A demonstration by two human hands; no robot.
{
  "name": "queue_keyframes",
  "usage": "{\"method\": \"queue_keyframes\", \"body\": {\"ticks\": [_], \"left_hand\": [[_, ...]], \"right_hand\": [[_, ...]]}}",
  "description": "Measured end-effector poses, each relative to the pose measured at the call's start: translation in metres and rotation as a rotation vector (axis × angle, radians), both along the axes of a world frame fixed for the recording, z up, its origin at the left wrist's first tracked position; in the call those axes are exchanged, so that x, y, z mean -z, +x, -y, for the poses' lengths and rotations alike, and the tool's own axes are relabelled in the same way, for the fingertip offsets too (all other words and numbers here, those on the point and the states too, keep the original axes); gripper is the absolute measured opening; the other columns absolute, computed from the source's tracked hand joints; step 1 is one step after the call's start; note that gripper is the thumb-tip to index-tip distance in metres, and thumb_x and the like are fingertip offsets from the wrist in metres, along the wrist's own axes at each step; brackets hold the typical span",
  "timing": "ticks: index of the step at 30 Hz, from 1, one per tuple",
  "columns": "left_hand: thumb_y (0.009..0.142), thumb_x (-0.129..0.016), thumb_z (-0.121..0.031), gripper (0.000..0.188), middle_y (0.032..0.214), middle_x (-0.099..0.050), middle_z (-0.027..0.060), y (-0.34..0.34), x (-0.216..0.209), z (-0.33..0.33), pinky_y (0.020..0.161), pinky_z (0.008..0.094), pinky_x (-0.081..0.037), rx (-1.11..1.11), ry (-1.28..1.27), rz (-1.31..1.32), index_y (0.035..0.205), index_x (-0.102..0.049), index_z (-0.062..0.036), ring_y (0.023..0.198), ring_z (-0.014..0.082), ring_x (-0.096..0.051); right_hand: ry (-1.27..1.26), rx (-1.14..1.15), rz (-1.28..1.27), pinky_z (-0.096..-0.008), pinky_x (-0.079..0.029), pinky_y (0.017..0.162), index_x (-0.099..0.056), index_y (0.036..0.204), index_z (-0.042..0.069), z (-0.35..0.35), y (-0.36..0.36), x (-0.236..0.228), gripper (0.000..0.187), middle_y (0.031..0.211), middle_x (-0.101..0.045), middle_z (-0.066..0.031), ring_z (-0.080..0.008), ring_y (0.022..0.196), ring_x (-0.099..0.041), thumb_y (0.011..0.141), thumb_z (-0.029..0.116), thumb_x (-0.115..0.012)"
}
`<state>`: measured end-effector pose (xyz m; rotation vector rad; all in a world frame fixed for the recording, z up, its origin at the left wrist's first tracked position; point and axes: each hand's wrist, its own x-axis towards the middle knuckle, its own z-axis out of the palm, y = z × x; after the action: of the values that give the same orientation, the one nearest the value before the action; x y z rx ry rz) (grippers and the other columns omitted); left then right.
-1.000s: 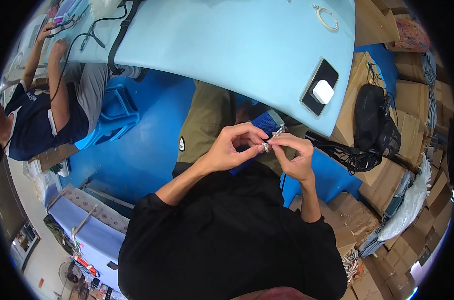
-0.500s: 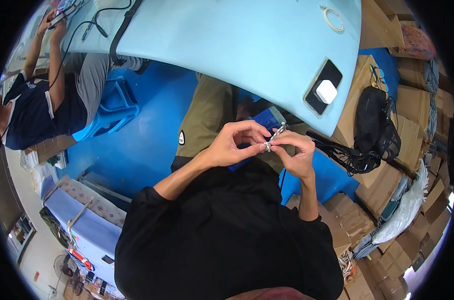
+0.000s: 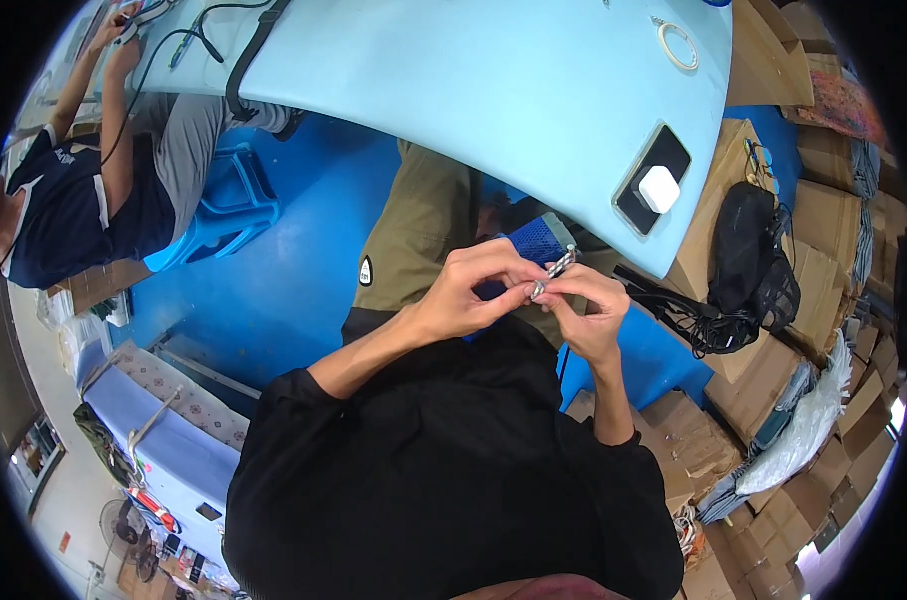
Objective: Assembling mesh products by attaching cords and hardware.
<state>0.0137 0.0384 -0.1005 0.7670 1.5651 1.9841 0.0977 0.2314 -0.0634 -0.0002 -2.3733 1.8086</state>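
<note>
"Gripping what, down there?"
"Cord: left grip and right grip both pinch it."
"Where is it?"
"Above the lap, by the blue mesh, near the edge of the bench."

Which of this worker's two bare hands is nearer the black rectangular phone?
The right hand, pinching the grey-and-white braided cord from the right; the left hand is farther from the phone.
</note>
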Motion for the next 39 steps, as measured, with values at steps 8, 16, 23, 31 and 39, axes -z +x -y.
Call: {"method": "queue_keyframes", "body": {"ticks": [8, 16, 23, 31, 39], "left_hand": [[0.082, -0.077, 0.008, 0.034, 0.092, -0.068, 0.0111, -0.004, -0.005, -0.008, 0.070, 0.0302, -0.056, -0.129, -0.073, -0.312, 0.116, -0.072, 0.0028, 0.078, 0.0193, -0.068], [0.079, -0.080, 0.007, 0.025, 0.088, -0.069, 0.0108, 0.004, -0.001, -0.007, 0.069, 0.0277, -0.056, -0.145, -0.171, -0.245, 0.104, -0.077, 0.0021, 0.076, 0.0187, -0.068], [0.082, -0.077, 0.010, 0.021, 0.090, -0.068, 0.0107, 0.006, -0.002, -0.003, 0.070, 0.0254, -0.055, -0.117, -0.171, -0.146, 0.102, -0.077, 0.0040, 0.079, 0.0158, -0.068], [0.083, -0.077, 0.009, 0.017, 0.089, -0.068, 0.0102, -0.003, 0.003, 0.009, 0.069, 0.0240, -0.056, 0.016, -0.110, -0.056, 0.099, -0.077, 0.0042, 0.078, 0.0151, -0.071], [0.087, -0.078, 0.008, 0.011, 0.093, -0.066, 0.0106, -0.002, -0.003, 0.010, 0.069, 0.0251, -0.061, 0.157, -0.041, 0.168, 0.098, -0.076, 0.0071, 0.075, 0.0174, -0.073]], "right_hand": [[0.131, 0.154, -0.065, -0.0304, -0.054, 0.063, -0.073, 0.089, -0.001, 0.014, -0.004, -0.007, 0.014, 0.079, -0.072, -0.0114, -0.0221, 0.069, -0.071, 0.078, 0.000, -0.082], [0.423, 0.331, -0.106, -0.0346, -0.054, 0.059, -0.072, 0.090, -0.002, 0.041, 0.011, -0.010, 0.012, 0.081, -0.070, -0.0125, -0.0278, 0.068, -0.069, 0.082, -0.002, -0.080], [0.195, 0.321, -0.004, -0.0330, -0.053, 0.063, -0.072, 0.099, -0.004, 0.036, 0.017, -0.006, 0.008, 0.084, -0.070, -0.0154, -0.0260, 0.071, -0.070, 0.091, -0.003, -0.072], [-0.151, 0.030, 0.103, -0.0302, -0.058, 0.072, -0.075, 0.101, -0.005, 0.007, 0.014, -0.004, 0.009, 0.089, -0.073, -0.0142, -0.0219, 0.080, -0.073, 0.092, -0.004, -0.072], [-0.603, -0.150, 0.309, -0.0282, -0.059, 0.079, -0.073, 0.106, -0.008, -0.002, 0.016, -0.002, 0.011, 0.096, -0.070, -0.0113, -0.0165, 0.086, -0.072, 0.099, 0.000, -0.067]]}}
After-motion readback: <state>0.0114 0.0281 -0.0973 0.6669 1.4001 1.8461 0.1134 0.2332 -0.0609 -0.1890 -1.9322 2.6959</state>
